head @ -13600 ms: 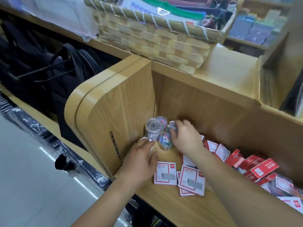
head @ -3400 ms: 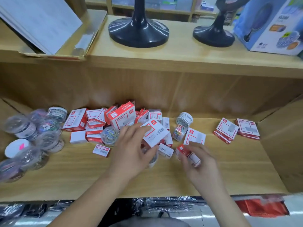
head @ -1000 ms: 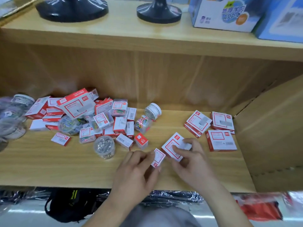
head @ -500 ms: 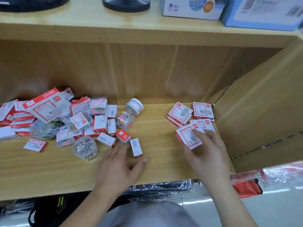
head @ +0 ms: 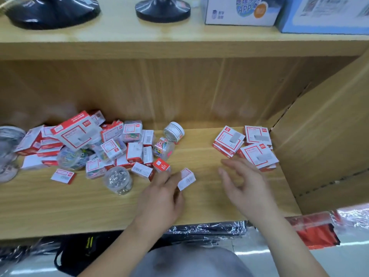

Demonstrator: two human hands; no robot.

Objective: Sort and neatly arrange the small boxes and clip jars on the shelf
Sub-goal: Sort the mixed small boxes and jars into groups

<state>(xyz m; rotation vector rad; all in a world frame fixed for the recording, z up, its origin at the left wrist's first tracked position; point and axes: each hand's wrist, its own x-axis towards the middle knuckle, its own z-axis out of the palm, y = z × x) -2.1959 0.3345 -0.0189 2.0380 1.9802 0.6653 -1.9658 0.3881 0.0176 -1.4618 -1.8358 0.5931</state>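
Note:
A jumble of small red-and-white boxes (head: 79,134) covers the left half of the wooden shelf (head: 60,202), mixed with clear clip jars: one of silver clips (head: 118,180), one of coloured clips (head: 162,148), one on its side (head: 174,131). My left hand (head: 159,196) pinches a tiny red-and-white box (head: 186,178) at its fingertips, just above the shelf. My right hand (head: 244,184) hovers with relaxed fingers and holds nothing, just left of the flat boxes (head: 257,154) grouped at the right end.
More jars (head: 8,148) sit blurred at the far left edge. A wooden side panel (head: 323,140) closes the shelf on the right. Above, the upper shelf carries two black stands (head: 162,9) and blue-white cartons (head: 241,11). Plastic-wrapped goods (head: 207,230) lie below.
My right hand has let go of the flat box at the right stack and drawn back leftward, empty. My left hand has picked the tiny box up off the shelf.

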